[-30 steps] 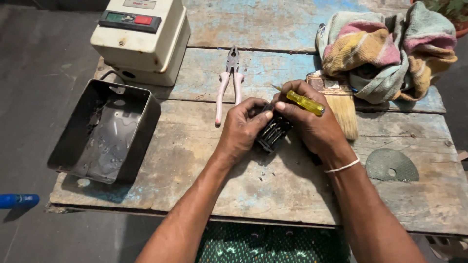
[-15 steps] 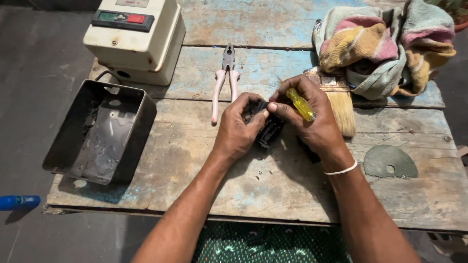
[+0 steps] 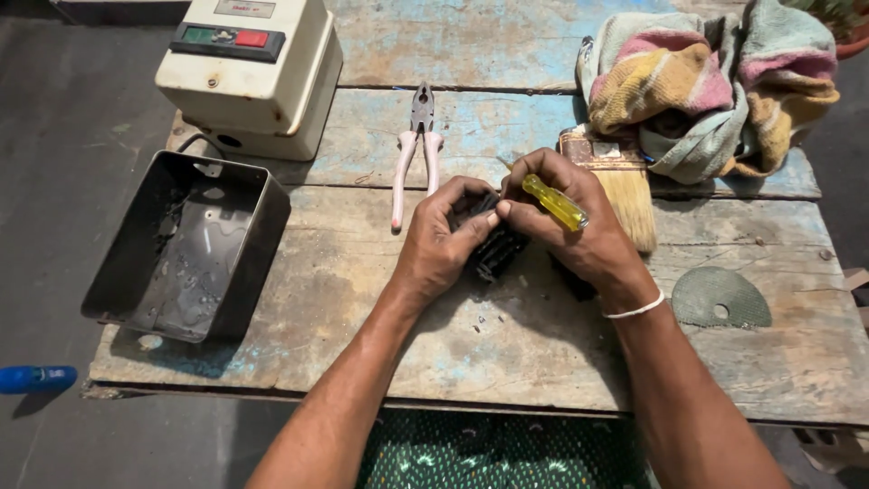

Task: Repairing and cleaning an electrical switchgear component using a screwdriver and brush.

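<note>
My left hand point(image 3: 441, 243) grips a black plastic part point(image 3: 499, 246) that rests on the worn wooden table point(image 3: 362, 299). My right hand point(image 3: 579, 237) holds a yellow-handled screwdriver point(image 3: 555, 202), its tip pointed down toward the black part and hidden by my fingers. The thumb of my left hand touches the fingers of my right over the part. Most of the black part is covered by both hands.
Pink-handled pliers point(image 3: 415, 149) lie just behind my left hand. A paintbrush point(image 3: 625, 195) and a bundled cloth point(image 3: 715, 86) sit at the right rear. A cream switch box point(image 3: 249, 72) and an open black metal case point(image 3: 186, 249) are on the left. A grey disc point(image 3: 720, 297) lies right.
Both hands have stayed on the black part. The screwdriver handle has tipped a little and my fingers have shifted on the part; the view has drifted slightly.
</note>
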